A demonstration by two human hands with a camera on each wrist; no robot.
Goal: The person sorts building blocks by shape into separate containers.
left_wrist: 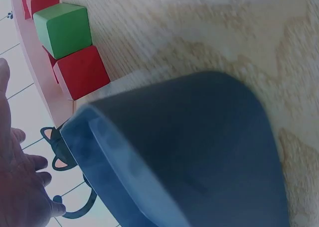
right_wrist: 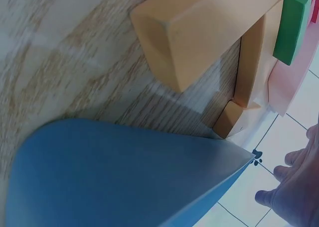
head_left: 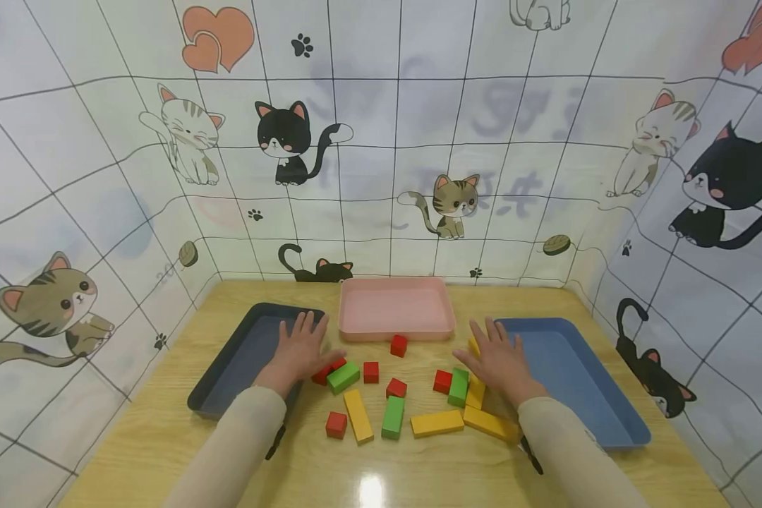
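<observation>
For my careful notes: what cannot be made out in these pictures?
Head view: farthest yellow block, partly hidden by the right hand.
Head view: navy tray, its near right corner hidden by the left sleeve.
Left wrist view: left hand, cut off by the left edge.
Right wrist view: blue tray, cut off by the bottom edge.

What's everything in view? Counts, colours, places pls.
Pink tray: one, pink, back centre
Dark tray: one, dark navy-grey, left
Blue tray: one, blue, right
Red blocks: at least six, red, between the side trays, some partly hidden by the left hand
Green blocks: three visible, green, among the reds and yellows
Yellow blocks: at least five, yellow, mostly centre-right
Table: one, light wood, underneath
Backdrop: one, white, cat-printed, behind and at both sides
Sleeves: two, beige, foreground
Left hand: one, bare, by the dark tray
Right hand: one, bare, by the blue tray
</observation>
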